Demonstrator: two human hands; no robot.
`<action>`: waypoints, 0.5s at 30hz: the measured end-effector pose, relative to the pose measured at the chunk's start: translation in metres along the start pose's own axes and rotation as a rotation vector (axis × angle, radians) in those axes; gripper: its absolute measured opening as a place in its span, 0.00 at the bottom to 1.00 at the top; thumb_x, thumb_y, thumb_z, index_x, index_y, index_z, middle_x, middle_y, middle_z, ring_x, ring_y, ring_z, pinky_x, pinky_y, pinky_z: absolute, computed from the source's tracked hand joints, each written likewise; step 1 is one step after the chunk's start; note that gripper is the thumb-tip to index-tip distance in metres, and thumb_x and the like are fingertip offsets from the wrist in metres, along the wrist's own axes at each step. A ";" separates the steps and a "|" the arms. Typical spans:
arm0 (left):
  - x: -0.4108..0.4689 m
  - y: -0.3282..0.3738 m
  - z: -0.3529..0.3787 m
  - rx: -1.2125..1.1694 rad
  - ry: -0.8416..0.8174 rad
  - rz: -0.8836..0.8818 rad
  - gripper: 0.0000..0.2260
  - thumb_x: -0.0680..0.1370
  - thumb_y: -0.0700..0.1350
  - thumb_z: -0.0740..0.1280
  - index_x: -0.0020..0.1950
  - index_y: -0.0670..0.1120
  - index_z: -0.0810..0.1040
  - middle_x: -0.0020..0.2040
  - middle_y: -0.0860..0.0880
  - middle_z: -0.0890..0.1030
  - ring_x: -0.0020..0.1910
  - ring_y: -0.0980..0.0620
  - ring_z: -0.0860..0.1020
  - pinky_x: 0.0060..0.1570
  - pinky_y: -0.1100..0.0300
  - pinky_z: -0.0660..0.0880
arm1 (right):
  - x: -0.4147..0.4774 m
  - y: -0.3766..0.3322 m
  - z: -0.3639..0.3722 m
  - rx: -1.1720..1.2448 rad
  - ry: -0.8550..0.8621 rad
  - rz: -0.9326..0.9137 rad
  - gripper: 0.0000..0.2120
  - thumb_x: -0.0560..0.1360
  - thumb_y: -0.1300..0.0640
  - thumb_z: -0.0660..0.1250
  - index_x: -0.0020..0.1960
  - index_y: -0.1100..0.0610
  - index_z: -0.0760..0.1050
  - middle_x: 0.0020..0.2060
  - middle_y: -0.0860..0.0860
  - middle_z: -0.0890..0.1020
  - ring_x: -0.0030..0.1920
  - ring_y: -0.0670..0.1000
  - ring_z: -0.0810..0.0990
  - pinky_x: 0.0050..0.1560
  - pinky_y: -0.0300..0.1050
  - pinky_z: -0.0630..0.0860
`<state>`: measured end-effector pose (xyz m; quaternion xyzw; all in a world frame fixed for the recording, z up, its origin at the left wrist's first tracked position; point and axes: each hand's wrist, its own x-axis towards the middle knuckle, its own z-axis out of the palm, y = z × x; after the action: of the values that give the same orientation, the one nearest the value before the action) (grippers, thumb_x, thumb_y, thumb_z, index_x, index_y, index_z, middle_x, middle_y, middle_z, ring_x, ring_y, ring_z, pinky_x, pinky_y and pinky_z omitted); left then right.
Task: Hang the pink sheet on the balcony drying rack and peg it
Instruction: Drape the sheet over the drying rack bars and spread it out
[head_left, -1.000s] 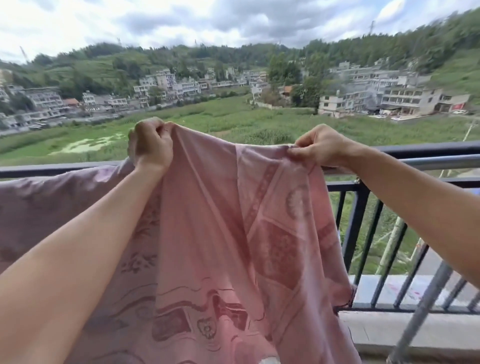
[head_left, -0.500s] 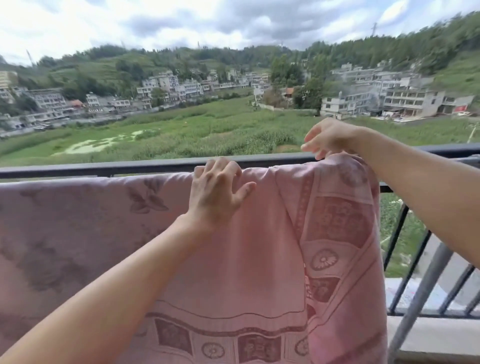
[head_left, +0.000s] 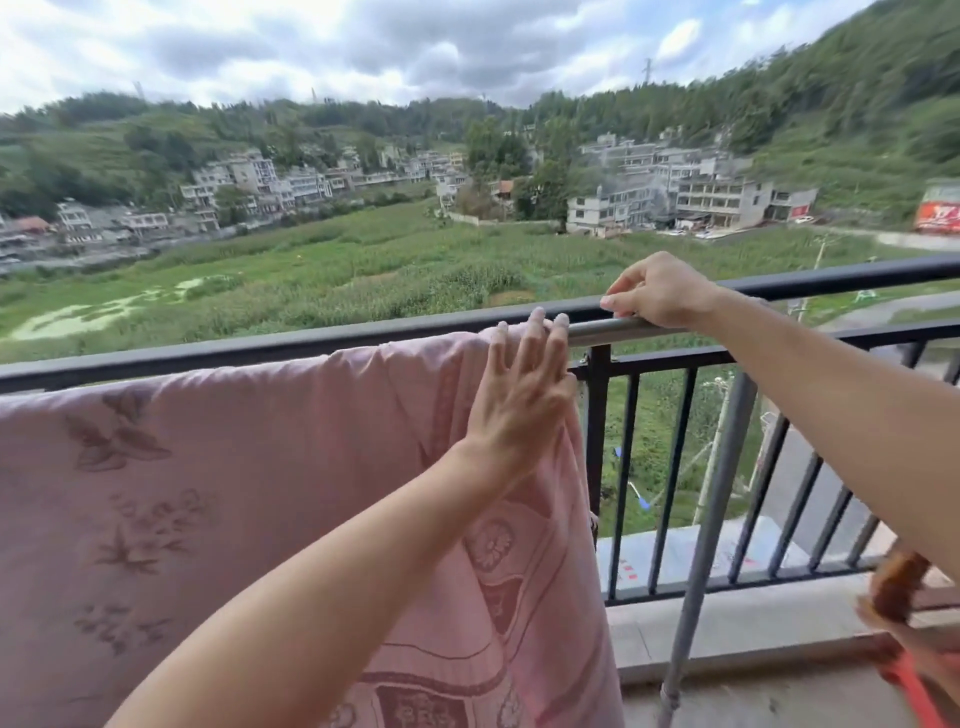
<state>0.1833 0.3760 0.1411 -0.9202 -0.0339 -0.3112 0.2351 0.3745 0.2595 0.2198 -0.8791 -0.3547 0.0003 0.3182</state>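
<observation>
The pink sheet (head_left: 249, 493), printed with flowers and butterflies, hangs draped over the silver bar of the drying rack (head_left: 597, 331), just inside the dark balcony railing. My left hand (head_left: 522, 395) lies flat with straight fingers against the sheet's right edge near the top. My right hand (head_left: 657, 296) rests on the bare silver bar to the right of the sheet, fingers loosely curled over it, holding no cloth. No pegs are visible.
The dark balcony railing (head_left: 831, 275) with vertical bars runs across the view. A silver rack leg (head_left: 711, 530) slants down to the concrete floor at the right. A blurred brown and red object (head_left: 898, 618) sits at the lower right edge.
My left hand slid right along the sheet to its right edge. My right hand let go of the sheet's corner and came down on the bare bar. The view shifted right.
</observation>
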 end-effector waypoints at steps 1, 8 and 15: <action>0.003 -0.007 0.001 0.039 0.010 0.006 0.16 0.67 0.38 0.74 0.54 0.45 0.83 0.71 0.40 0.69 0.71 0.38 0.65 0.65 0.38 0.66 | -0.004 0.004 -0.002 -0.010 0.009 -0.019 0.09 0.74 0.47 0.71 0.49 0.52 0.83 0.41 0.47 0.84 0.46 0.48 0.81 0.57 0.53 0.77; -0.027 -0.101 -0.064 -0.394 0.385 -0.288 0.05 0.72 0.41 0.75 0.46 0.43 0.83 0.60 0.44 0.76 0.59 0.45 0.75 0.53 0.53 0.75 | -0.017 -0.001 -0.001 -0.035 0.043 -0.118 0.07 0.74 0.45 0.70 0.46 0.48 0.82 0.40 0.46 0.84 0.45 0.50 0.82 0.54 0.56 0.79; -0.062 -0.206 -0.112 -1.212 0.583 -1.088 0.07 0.77 0.39 0.60 0.47 0.45 0.78 0.41 0.43 0.81 0.39 0.49 0.82 0.38 0.57 0.78 | -0.030 -0.116 0.059 0.174 -0.383 -0.398 0.19 0.75 0.50 0.72 0.63 0.54 0.77 0.56 0.52 0.82 0.54 0.51 0.80 0.55 0.44 0.74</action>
<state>0.0279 0.5134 0.2679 -0.6263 -0.2363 -0.5683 -0.4784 0.2662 0.3368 0.2309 -0.7457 -0.5724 0.1341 0.3136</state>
